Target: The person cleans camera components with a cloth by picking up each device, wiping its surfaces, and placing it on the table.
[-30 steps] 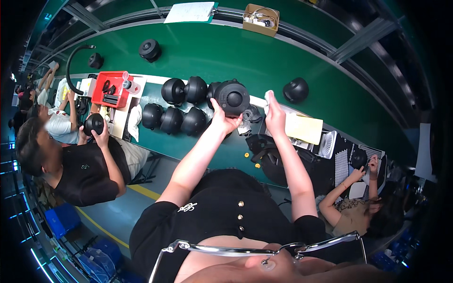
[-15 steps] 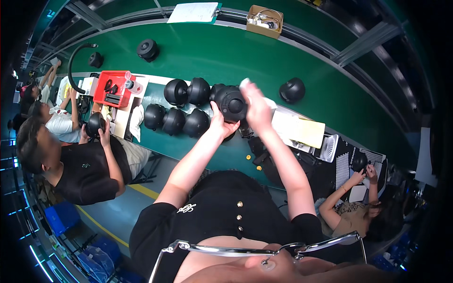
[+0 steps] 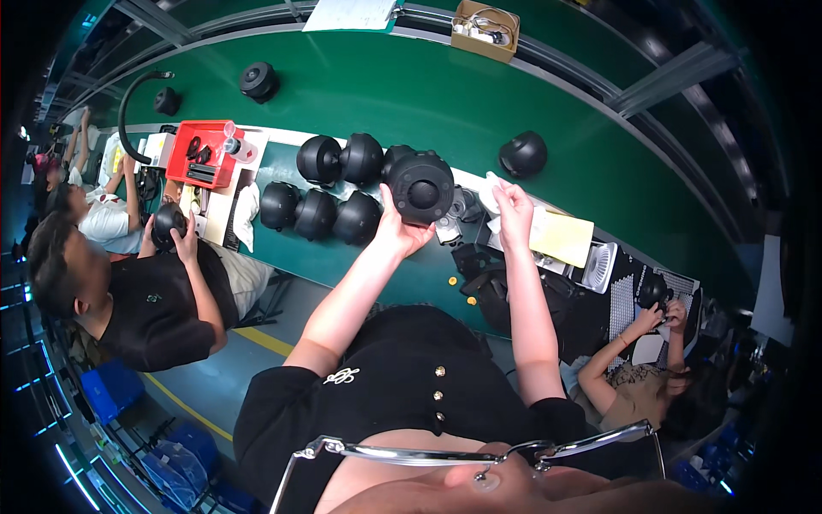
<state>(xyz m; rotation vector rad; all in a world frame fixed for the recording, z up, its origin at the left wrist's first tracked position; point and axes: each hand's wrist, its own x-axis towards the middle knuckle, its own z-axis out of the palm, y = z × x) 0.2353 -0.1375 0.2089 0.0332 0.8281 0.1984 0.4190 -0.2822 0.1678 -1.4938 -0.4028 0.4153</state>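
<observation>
- The left hand (image 3: 404, 231) grasps a black round housing (image 3: 421, 187), thumb up along its near left side; the fingers underneath are partly hidden.
- That housing is raised over the green workbench (image 3: 325, 262), just right of the grouped black domed units (image 3: 314, 214), its ringed face turned up.
- The right hand (image 3: 515, 214) pinches a white pad-like piece (image 3: 490, 194) between thumb and fingers, just beside the housing and apart from it.
- To the left, a red plastic bin (image 3: 177, 158) holds small black coiled parts (image 3: 198, 150) and dark rectangular blocks (image 3: 202, 172).
- A clear bottle (image 3: 244, 151) overlaps the bin's right edge; whether it stands inside or beside cannot be told.
- At the far edge, an open cardboard box (image 3: 479, 51) contains white and dark cables (image 3: 488, 34), with white pieces among them.
- Two small yellow pieces (image 3: 452, 281) lie on the bench, below the white pad-like piece.
- At left, a seated co-worker (image 3: 150, 300) holds another black round unit (image 3: 168, 227) in both hands.
</observation>
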